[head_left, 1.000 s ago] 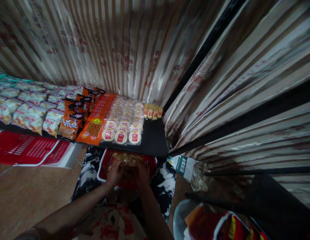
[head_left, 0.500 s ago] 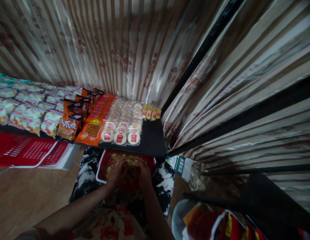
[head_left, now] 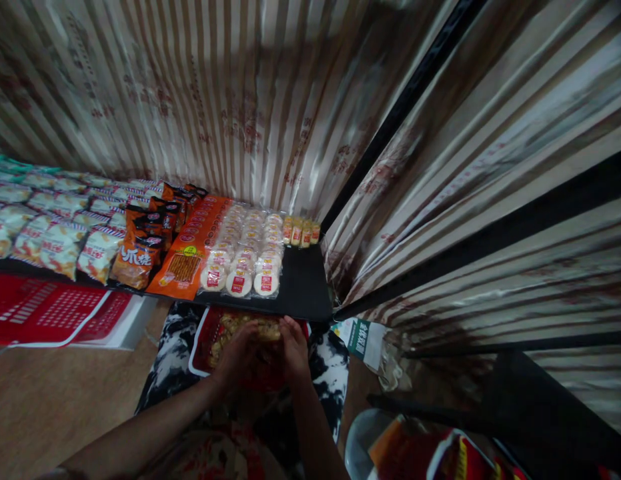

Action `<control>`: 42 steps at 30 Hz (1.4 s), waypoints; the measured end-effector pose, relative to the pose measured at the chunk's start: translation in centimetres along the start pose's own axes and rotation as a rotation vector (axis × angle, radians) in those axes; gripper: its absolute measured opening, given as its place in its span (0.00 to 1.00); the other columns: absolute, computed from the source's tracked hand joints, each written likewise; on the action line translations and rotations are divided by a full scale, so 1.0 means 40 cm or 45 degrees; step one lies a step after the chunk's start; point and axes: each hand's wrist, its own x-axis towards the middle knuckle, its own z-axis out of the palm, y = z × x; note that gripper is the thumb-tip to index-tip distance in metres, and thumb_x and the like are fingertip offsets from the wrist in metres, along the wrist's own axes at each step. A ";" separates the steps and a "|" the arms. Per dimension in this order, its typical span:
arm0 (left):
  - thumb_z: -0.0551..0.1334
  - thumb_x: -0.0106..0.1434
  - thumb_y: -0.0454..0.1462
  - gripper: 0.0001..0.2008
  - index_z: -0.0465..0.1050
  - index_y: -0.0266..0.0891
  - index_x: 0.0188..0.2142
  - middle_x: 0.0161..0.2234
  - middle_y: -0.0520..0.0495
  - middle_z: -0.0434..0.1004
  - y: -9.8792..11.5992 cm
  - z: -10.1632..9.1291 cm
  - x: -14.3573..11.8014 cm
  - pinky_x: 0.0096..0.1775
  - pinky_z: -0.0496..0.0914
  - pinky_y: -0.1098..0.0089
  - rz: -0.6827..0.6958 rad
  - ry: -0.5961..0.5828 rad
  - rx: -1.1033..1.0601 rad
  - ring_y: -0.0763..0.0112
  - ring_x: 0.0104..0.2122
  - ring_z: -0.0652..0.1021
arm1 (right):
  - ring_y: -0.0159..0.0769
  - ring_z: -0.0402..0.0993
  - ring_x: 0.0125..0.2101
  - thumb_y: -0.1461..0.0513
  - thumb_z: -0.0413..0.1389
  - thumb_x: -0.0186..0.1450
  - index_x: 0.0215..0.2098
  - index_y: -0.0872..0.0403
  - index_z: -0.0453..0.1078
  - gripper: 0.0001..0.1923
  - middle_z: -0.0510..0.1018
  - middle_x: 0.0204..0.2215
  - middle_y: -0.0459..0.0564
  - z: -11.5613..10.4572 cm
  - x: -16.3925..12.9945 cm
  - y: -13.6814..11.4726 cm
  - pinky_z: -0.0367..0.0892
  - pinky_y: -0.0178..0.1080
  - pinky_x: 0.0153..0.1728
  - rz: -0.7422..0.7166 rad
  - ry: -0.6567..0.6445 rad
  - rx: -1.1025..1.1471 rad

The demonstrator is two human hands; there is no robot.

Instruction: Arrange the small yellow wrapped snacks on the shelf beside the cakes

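My left hand [head_left: 239, 350] and my right hand [head_left: 294, 347] are over a red basket [head_left: 196, 357] with a white rim, resting on my lap. Pressed between them is a row of small yellowish wrapped snacks [head_left: 269, 331], one hand closed at each end. More wrapped snacks [head_left: 225, 327] lie loose in the basket; my hands partly hide them. Just beyond stands a black shelf [head_left: 305, 283]. Similar small yellow packets [head_left: 301, 231] stand at its back right corner, beside rows of round white crackers [head_left: 239, 283] in clear wrappers.
Along the shelf's left are an orange snack bag [head_left: 177, 267], brown-orange bags [head_left: 135, 260] and several white bags [head_left: 53, 243]. A red basket [head_left: 45, 310] sits below left. Striped curtains [head_left: 215, 100] and black poles [head_left: 405, 100] enclose the shelf. A tub of packages [head_left: 363, 443] is at lower right.
The view has shifted slightly, so the shelf sits a little lower. My hands still grip the row of wrapped snacks above the basket, with the right hand's fingers raised a bit toward the shelf edge.
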 end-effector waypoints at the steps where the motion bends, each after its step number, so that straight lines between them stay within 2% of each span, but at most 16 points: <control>1: 0.55 0.56 0.30 0.15 0.67 0.40 0.43 0.50 0.41 0.71 0.001 0.001 0.003 0.53 0.66 0.57 0.004 0.000 -0.004 0.63 0.52 0.71 | 0.42 0.73 0.44 0.50 0.61 0.46 0.43 0.54 0.71 0.29 0.77 0.44 0.52 -0.002 0.000 -0.006 0.70 0.37 0.38 -0.022 0.001 -0.021; 3: 0.55 0.56 0.30 0.14 0.68 0.40 0.42 0.48 0.41 0.72 0.008 0.003 0.008 0.52 0.67 0.57 -0.005 0.013 -0.005 0.64 0.50 0.72 | 0.42 0.73 0.44 0.49 0.61 0.47 0.43 0.55 0.71 0.29 0.77 0.44 0.53 -0.006 -0.001 -0.018 0.70 0.36 0.37 -0.036 -0.008 -0.065; 5: 0.54 0.57 0.31 0.11 0.69 0.40 0.40 0.46 0.41 0.74 0.020 0.002 0.014 0.50 0.69 0.58 -0.024 0.027 0.001 0.64 0.48 0.74 | 0.42 0.74 0.41 0.48 0.60 0.48 0.43 0.54 0.70 0.28 0.77 0.43 0.53 -0.010 -0.002 -0.030 0.70 0.36 0.31 -0.017 -0.039 -0.115; 9: 0.53 0.59 0.35 0.10 0.70 0.40 0.39 0.42 0.41 0.75 0.056 -0.009 0.024 0.46 0.70 0.60 -0.049 -0.005 0.023 0.63 0.44 0.76 | 0.37 0.74 0.27 0.47 0.58 0.50 0.41 0.55 0.70 0.27 0.77 0.38 0.52 -0.017 -0.003 -0.053 0.68 0.35 0.21 0.003 -0.083 -0.197; 12: 0.53 0.61 0.37 0.10 0.70 0.40 0.39 0.40 0.43 0.77 0.082 -0.018 0.029 0.43 0.71 0.61 -0.095 -0.018 0.040 0.64 0.41 0.76 | 0.34 0.72 0.21 0.45 0.57 0.50 0.38 0.56 0.72 0.26 0.77 0.31 0.49 -0.021 -0.003 -0.069 0.67 0.36 0.20 0.004 -0.104 -0.246; 16: 0.52 0.60 0.39 0.11 0.70 0.40 0.38 0.37 0.44 0.77 0.103 -0.020 0.034 0.42 0.71 0.62 -0.146 -0.021 0.026 0.64 0.39 0.76 | 0.34 0.72 0.20 0.44 0.56 0.53 0.35 0.54 0.73 0.24 0.75 0.21 0.45 -0.022 -0.006 -0.088 0.67 0.35 0.22 0.007 -0.154 -0.263; 19: 0.52 0.60 0.41 0.12 0.70 0.40 0.38 0.38 0.43 0.77 0.108 -0.020 0.038 0.43 0.71 0.61 -0.217 -0.035 0.007 0.63 0.39 0.76 | 0.36 0.72 0.20 0.42 0.54 0.53 0.33 0.54 0.74 0.25 0.74 0.16 0.44 -0.021 -0.012 -0.103 0.66 0.35 0.22 0.022 -0.180 -0.283; 28: 0.51 0.62 0.44 0.13 0.68 0.39 0.38 0.32 0.48 0.75 0.109 -0.036 0.070 0.37 0.69 0.67 -0.361 -0.084 -0.136 0.67 0.33 0.75 | 0.32 0.67 0.17 0.40 0.58 0.49 0.27 0.55 0.73 0.27 0.73 0.14 0.45 -0.036 0.002 -0.090 0.62 0.33 0.20 0.076 -0.256 -0.125; 34: 0.50 0.61 0.43 0.13 0.68 0.38 0.37 0.30 0.49 0.74 0.132 -0.048 0.103 0.35 0.68 0.69 -0.417 -0.130 -0.167 0.68 0.31 0.74 | 0.32 0.68 0.19 0.42 0.60 0.48 0.32 0.55 0.74 0.27 0.75 0.16 0.45 -0.042 0.006 -0.081 0.63 0.33 0.21 0.058 -0.281 -0.085; 42: 0.51 0.59 0.42 0.14 0.68 0.37 0.39 0.30 0.49 0.74 0.131 -0.038 0.137 0.34 0.69 0.70 -0.451 -0.076 -0.187 0.68 0.31 0.75 | 0.33 0.70 0.21 0.43 0.61 0.48 0.33 0.55 0.74 0.26 0.77 0.21 0.47 -0.053 0.014 -0.056 0.65 0.34 0.23 0.063 -0.257 -0.055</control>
